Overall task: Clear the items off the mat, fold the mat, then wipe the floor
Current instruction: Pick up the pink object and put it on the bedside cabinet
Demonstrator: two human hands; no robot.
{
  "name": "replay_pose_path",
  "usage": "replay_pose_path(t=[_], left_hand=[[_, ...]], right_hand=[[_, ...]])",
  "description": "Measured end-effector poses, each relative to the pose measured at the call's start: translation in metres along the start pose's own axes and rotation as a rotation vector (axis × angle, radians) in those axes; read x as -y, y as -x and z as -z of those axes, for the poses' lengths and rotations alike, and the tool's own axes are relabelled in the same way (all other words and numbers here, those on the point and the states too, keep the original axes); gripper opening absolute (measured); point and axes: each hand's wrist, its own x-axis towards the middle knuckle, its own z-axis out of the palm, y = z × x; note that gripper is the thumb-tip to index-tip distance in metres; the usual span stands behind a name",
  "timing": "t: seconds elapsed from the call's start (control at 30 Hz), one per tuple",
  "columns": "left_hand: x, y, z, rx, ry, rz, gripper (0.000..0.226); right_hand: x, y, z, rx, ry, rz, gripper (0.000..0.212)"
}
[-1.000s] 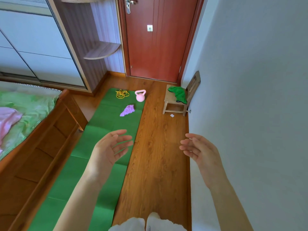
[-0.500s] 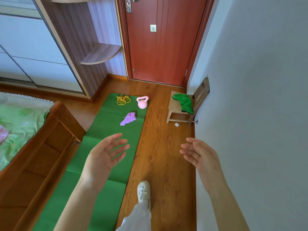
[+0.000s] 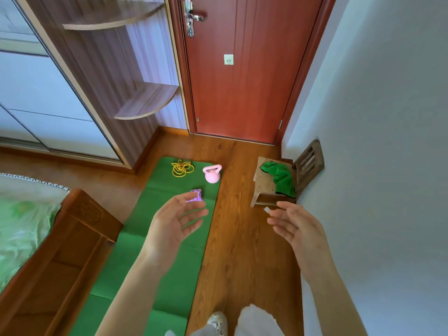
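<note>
1. Mat [image 3: 155,251]: green, unfolded, lying flat on the wooden floor [image 3: 242,238]. It runs from the near edge of the view to the far end by the red door [image 3: 242,69], with the bed frame [image 3: 60,251] along its left side.
2. Items on the far end of the mat: a yellow rope [image 3: 181,168], loosely coiled, at far left; a pink kettlebell [image 3: 212,174], upright, at the far right edge; a purple cloth [image 3: 196,195], nearer than both and partly hidden behind the fingers of the left hand.
3. Left hand [image 3: 173,229]: raised above the mat, palm turned inward, fingers spread and relaxed. The grip is wide open and has hold of nothing.
4. Right hand [image 3: 298,231]: raised above the bare floor near the grey wall [image 3: 375,166], palm turned inward, fingers loosely extended. The grip is open and has hold of nothing.
5. Small wooden chair [image 3: 264,183]: stands on the floor to the right of the mat, against the wall. A green cloth [image 3: 278,178] is draped over its seat.
6. A small white scrap [image 3: 266,209] lies on the floor just near of the chair, beside the right fingertips; contact cannot be determined.
7. A white shoe [image 3: 218,322] and pale trouser legs show at the near edge, on the floor just right of the mat.
8. A wardrobe with corner shelves [image 3: 145,100] stands at far left.
</note>
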Motion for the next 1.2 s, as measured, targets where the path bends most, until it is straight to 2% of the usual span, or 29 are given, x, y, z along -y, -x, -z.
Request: replay_pose_path(t=[0.13, 0.33, 0.43, 0.8, 0.97, 1.2], left_hand=[[-0.007, -0.042, -0.007, -0.012, -0.008, 0.023, 0.027], [-0.015, -0.11, -0.022, -0.084, 0.017, 0.024, 0.032], [-0.023, -0.154, -0.036, -0.129, 0.044, 0.015, 0.027], [-0.053, -0.295, -0.096, -0.181, 0.187, 0.015, 0.034], [-0.056, -0.332, -0.099, -0.266, 0.212, 0.02, 0.03], [-0.069, -0.391, -0.086, -0.357, 0.117, 0.051, 0.03]], right_hand=[[0.006, -0.046, -0.001, -0.031, -0.013, -0.014, 0.023], [0.022, -0.133, -0.013, 0.007, 0.016, -0.06, 0.022], [0.038, -0.184, -0.02, 0.053, 0.054, -0.059, 0.02], [0.096, -0.35, -0.018, 0.102, 0.093, -0.135, 0.018], [0.1, -0.401, -0.026, 0.127, 0.118, -0.188, 0.018], [0.101, -0.472, -0.063, 0.134, 0.134, -0.219, 0.018]])
